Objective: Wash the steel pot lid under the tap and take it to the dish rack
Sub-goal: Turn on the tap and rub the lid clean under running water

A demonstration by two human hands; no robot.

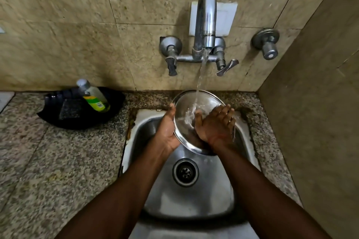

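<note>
The round steel pot lid (192,103) is held tilted over the back of the steel sink (194,196), its hollow side facing me. Water runs from the chrome tap (206,17) onto the lid's middle. My left hand (167,130) grips the lid's left rim. My right hand (215,126) lies flat on the lid's inner surface with the fingers spread, covering its right part. The dish rack is not in view.
A black tray (71,114) on the granite counter at the left holds a tilted green soap bottle (95,97). The sink drain (185,171) lies below the hands. Tap handles (226,68) and a separate valve (269,44) stick out from the tiled wall. A wall closes the right side.
</note>
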